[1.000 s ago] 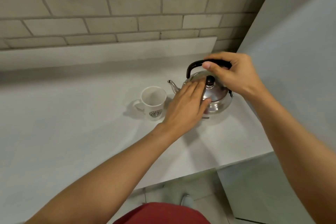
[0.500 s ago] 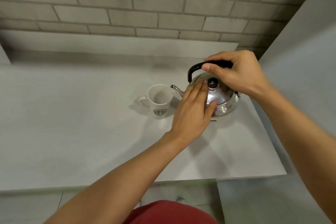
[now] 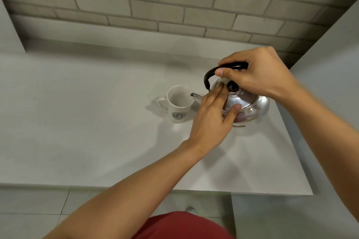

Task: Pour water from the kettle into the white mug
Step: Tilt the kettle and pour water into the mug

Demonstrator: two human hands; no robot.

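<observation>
A shiny steel kettle (image 3: 250,105) with a black handle and black lid knob is tilted toward the left, lifted slightly off the counter. Its spout tip reaches over the rim of the white mug (image 3: 179,103), which stands upright with a green logo and its handle to the left. My right hand (image 3: 258,75) is closed around the kettle's black handle. My left hand (image 3: 211,120) lies flat on the lid and near side of the kettle, fingers together. No stream of water is clearly visible.
The pale counter (image 3: 87,132) ends at a front edge near me and at a right edge just past the kettle. A grey brick wall (image 3: 174,2) rises behind. A grey panel (image 3: 334,64) stands on the right. Tiled floor shows below.
The kettle has tipped further left and its spout has come over the mug's rim. Both hands keep their hold. The camera view has shifted, showing more of the counter.
</observation>
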